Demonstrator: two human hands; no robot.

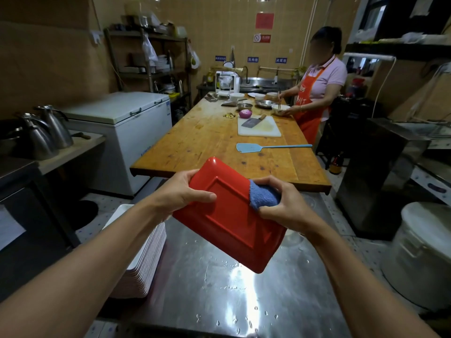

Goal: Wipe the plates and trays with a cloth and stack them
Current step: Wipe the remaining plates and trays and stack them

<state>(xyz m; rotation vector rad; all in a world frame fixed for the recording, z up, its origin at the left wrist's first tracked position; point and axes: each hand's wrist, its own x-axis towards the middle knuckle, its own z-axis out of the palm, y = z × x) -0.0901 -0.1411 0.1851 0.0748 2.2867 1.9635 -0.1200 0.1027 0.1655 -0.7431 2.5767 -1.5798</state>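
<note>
Item, nearest: a steel counter (219, 301), wet with scattered drops, over which the work was held. At its left edge stood a stack of pale trays (144, 259), evenly piled, probably the place for finished pieces. Above the counter, held in the air and clear of it, was a red rectangular plate (227, 225), turned bottom-up and tilted toward the camera, presumably so that its underside could be reached. The left hand (180, 193) gripped the plate's left rim, thumb lying across the underside and fingers curled over the far edge, steadying it. The right hand (280, 203) was closed round a bunched blue cloth (263, 196), pressing it against the plate's right side, near the raised foot ring; by judgement, the wiping of this plate was in progress and stacking not yet done. Beyond the counter, a long wooden table (207, 142) carried a blue spatula (268, 147), a white cutting board (258, 128) with a cleaver (253, 121) on it, a purple onion (245, 113) and several bowls. A person in an orange apron (307, 111) stood at the table's far right side, working over a bowl. To the left, a white chest freezer (127, 123) and metal jugs (46, 135); farthest, a sink and shelving against the tiled wall.
</note>
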